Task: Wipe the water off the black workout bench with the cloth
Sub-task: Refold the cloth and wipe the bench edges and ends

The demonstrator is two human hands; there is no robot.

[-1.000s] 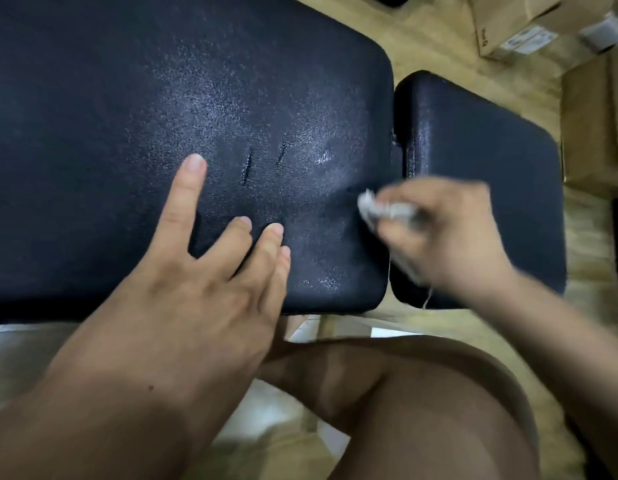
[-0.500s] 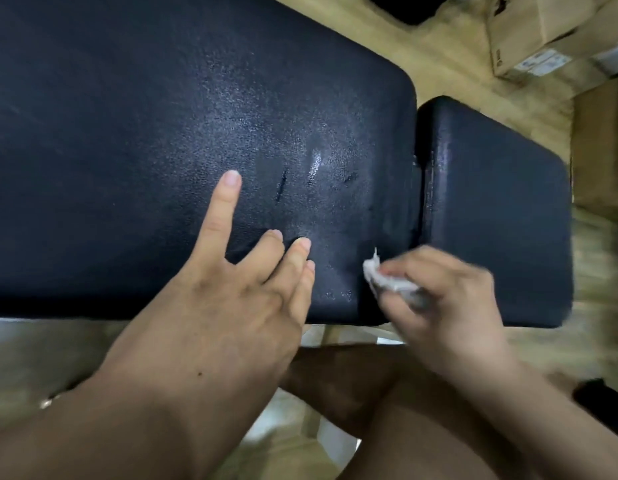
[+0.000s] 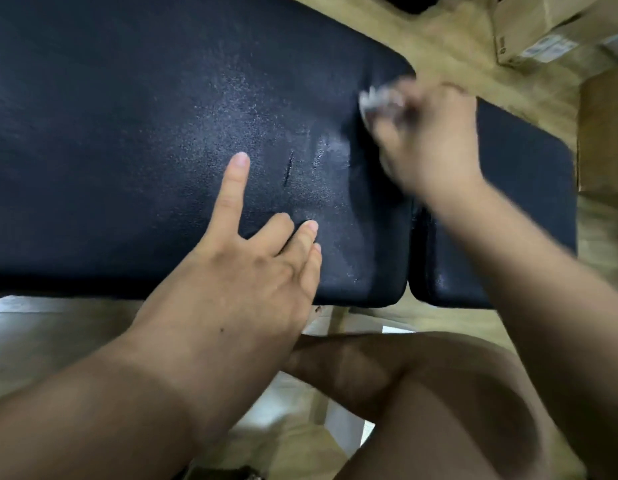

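Note:
The black workout bench [image 3: 127,133] fills the upper left, with a smaller black pad [image 3: 522,209] beside it on the right across a narrow gap. Wet sheen and a few streaks show near the large pad's right end. My left hand [image 3: 245,268] rests flat on the near part of the large pad, index finger stretched out, holding nothing. My right hand [image 3: 428,136], blurred by motion, grips a small white cloth [image 3: 380,100] at the large pad's far right corner.
Cardboard boxes [image 3: 543,29] stand on the wooden floor at the top right, with another box [image 3: 605,133] along the right edge. My bare knee [image 3: 421,403] is below the bench's near edge. White bench frame parts [image 3: 342,420] show underneath.
My right hand has swept the cloth from the near edge by the gap up to the large pad's far right corner. My left hand has stayed pressed on the pad.

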